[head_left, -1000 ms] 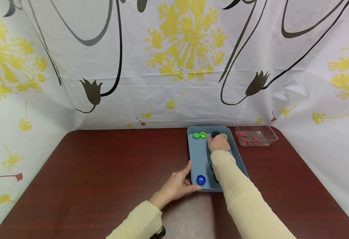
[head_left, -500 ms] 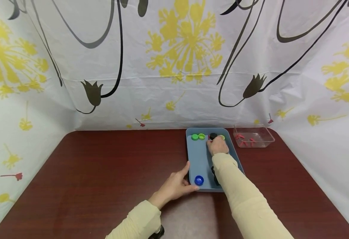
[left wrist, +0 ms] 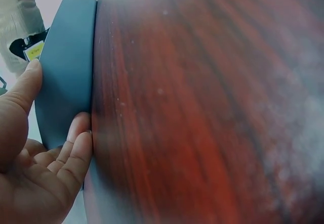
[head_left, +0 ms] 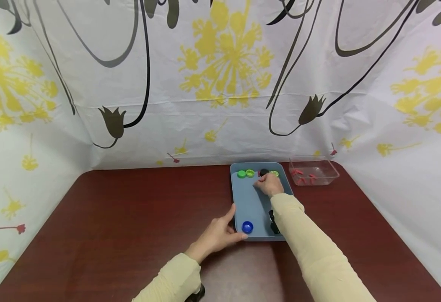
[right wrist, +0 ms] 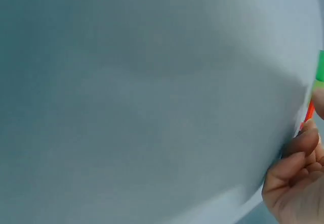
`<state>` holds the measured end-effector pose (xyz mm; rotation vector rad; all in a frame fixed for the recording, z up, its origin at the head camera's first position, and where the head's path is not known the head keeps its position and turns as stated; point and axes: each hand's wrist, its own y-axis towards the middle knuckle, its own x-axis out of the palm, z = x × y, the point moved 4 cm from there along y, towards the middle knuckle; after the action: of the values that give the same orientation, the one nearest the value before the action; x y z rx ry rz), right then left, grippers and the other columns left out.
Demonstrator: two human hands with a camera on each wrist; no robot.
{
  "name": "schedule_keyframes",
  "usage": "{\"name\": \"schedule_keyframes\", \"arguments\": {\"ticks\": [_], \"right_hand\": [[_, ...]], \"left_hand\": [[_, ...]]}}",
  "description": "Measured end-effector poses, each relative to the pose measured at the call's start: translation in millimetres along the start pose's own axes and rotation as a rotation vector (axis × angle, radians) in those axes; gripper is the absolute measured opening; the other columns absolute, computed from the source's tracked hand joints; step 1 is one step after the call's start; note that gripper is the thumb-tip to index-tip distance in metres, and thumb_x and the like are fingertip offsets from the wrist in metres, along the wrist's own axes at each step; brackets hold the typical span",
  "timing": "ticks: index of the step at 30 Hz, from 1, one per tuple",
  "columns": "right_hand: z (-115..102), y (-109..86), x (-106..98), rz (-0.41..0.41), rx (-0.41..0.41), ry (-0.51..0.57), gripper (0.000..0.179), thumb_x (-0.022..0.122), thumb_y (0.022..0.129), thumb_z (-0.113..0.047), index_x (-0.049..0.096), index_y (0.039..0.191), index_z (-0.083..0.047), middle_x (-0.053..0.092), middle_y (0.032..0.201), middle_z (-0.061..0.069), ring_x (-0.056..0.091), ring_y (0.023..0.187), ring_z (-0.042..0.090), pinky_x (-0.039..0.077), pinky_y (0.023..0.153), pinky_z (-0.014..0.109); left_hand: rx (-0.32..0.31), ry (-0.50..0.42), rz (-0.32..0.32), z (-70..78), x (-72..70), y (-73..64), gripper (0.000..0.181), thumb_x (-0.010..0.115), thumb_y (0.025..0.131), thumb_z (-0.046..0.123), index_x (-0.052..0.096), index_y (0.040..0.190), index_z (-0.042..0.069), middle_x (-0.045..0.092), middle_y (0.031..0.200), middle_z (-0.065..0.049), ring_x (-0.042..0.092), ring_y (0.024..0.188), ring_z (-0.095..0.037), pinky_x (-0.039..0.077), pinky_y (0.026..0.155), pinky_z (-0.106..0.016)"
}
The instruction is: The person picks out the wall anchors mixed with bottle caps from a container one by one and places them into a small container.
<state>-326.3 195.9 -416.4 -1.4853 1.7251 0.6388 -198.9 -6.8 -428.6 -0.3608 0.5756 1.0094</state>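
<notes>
A blue-grey tray (head_left: 251, 209) lies on the table. My left hand (head_left: 217, 235) rests against its near left corner, finger and thumb spread and fairly straight; the left wrist view has them touching the tray's wall (left wrist: 68, 72). Over the far half of the tray is my right hand (head_left: 270, 184), its fingers curled. A small red piece (right wrist: 310, 110) shows between its thumb and fingertip in the right wrist view, mostly hidden. Beyond this hand, a green cap (head_left: 241, 173), a yellow-green cap (head_left: 250, 173), a black cap (head_left: 263, 172) and another yellow-green cap (head_left: 275, 173) line the tray's far end.
A blue cap (head_left: 247, 227) sits in the tray's near left corner. Black items (head_left: 274, 226) lie at its right side, partly behind the right sleeve. Right of the tray stands a clear plastic box (head_left: 320, 178) with several small red pieces. A patterned sheet (head_left: 149, 142) hangs behind the table.
My right hand has drawn back a little from the row of caps, towards the tray's middle. The left hand keeps its place at the corner. The whole head view has shifted slightly.
</notes>
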Motion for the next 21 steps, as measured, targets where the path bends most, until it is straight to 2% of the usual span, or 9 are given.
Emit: {"name": "schedule_keyframes", "arguments": {"ticks": [6,15,21], "right_hand": [[-2.4,1.7,-8.4,0.043,-0.074,0.147,0.023,0.066,0.087,-0.021,0.068,0.094,0.001,0.067,0.085,0.012,0.057,0.068,0.016,0.045,0.063,0.031],[-0.8,5.6,-20.7,0.132,-0.087,0.267,0.023,0.066,0.088,-0.021,0.064,0.097,0.0,0.065,0.086,0.013,0.055,0.075,0.02,0.04,0.062,0.027],[2.4,4.7,-29.4,0.175,-0.094,0.315,0.029,0.063,0.091,-0.023,0.061,0.108,0.001,0.06,0.091,0.013,0.054,0.08,0.023,0.041,0.065,0.029]], "left_hand": [[-0.025,-0.021,-0.014,-1.9,1.0,-2.1,0.095,0.071,0.082,0.043,0.015,0.151,0.01,0.068,0.079,0.001,0.06,0.067,-0.002,0.048,0.063,-0.022],[-0.02,-0.029,-0.011,-2.0,1.4,-2.0,0.095,0.071,0.082,0.04,0.015,0.151,0.009,0.068,0.078,0.001,0.06,0.066,-0.002,0.048,0.063,-0.022],[-0.009,-0.033,-0.012,0.5,1.2,-0.8,0.095,0.072,0.082,0.039,0.015,0.151,0.008,0.068,0.076,0.001,0.06,0.065,-0.002,0.048,0.062,-0.022]]}}
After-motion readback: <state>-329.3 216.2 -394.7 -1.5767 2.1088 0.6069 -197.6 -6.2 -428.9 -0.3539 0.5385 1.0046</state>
